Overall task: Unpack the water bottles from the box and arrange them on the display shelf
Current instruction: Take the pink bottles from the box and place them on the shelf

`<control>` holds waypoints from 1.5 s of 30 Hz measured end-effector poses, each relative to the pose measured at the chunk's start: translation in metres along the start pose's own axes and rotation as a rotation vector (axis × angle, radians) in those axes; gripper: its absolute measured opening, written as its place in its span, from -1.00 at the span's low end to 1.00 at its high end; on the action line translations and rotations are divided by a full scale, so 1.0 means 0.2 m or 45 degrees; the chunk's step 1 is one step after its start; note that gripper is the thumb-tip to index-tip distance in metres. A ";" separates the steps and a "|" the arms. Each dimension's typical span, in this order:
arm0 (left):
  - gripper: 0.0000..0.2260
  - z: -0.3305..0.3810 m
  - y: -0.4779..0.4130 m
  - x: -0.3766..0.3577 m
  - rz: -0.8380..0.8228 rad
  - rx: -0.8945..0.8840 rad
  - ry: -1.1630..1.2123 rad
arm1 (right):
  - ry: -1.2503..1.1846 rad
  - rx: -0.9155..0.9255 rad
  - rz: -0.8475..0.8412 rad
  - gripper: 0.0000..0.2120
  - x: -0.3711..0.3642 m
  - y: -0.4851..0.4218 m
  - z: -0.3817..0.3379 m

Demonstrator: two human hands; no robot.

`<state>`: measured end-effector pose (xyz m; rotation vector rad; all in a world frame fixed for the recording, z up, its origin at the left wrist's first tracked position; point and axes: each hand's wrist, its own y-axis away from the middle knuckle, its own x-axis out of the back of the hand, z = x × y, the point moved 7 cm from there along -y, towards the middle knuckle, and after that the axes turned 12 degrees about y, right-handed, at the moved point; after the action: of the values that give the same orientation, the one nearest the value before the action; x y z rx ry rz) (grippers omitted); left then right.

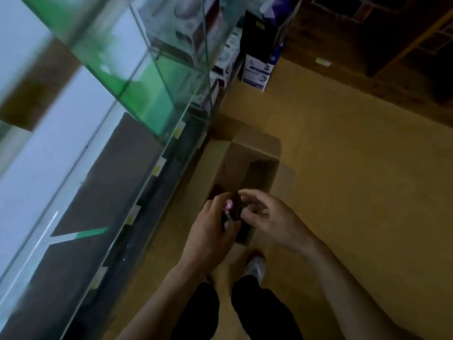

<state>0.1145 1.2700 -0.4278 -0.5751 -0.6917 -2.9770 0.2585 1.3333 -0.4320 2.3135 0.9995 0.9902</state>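
Grip status: the left hand (210,229) is wrapped around a dark bottle (231,217) with a pink fitting at its top, while the right hand (267,217) is held open with fingers spread and curled just beside the bottle top, apparently not yet closed on anything. The bottle is located at the near end of the open cardboard box (255,153), which stands on the floor (343,168) directly beside the glass display shelf (147,94). The step in hand is judged to be the lifting of a bottle out of the box. For the next move, the bottle must be raised straight up until the box rim is cleared, then carried leftward to the shelf. Limited clearance is presented by the box walls and the glass shelf edges at the left; open floor is available to the right. Remaining box contents are too dark to be determined.
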 end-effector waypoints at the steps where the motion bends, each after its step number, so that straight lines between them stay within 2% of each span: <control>1: -0.51 -0.09 -0.04 -0.05 -0.017 0.018 -0.024 | 0.002 -0.014 -0.012 -0.57 -0.04 -0.06 0.07; 15: -0.43 -1.21 -0.60 -0.57 -0.093 0.061 -0.091 | 0.106 -0.145 -0.060 -0.56 -0.61 -0.82 1.03; 21: -0.39 -1.58 -0.83 -0.71 -0.106 0.133 -0.076 | 0.256 -0.105 -0.156 -0.51 -0.86 -1.10 1.31; 25: -0.36 -1.71 -0.94 -0.75 -0.099 0.162 -0.105 | 0.332 -0.029 -0.169 -0.47 -0.91 -1.25 1.39; 40: -0.35 -2.03 -1.18 -0.97 -0.172 0.307 -0.264 | 0.728 -0.032 -0.246 -0.36 -0.94 -1.57 1.56; 45: -0.35 -2.10 -1.21 -0.98 -0.156 0.313 -0.239 | 0.704 -0.010 -0.242 -0.36 -0.95 -1.58 1.59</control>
<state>0.1236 1.2963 -0.9484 -0.8271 -1.1268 -2.9044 0.2630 1.3617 -0.9174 1.9221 1.3857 1.5866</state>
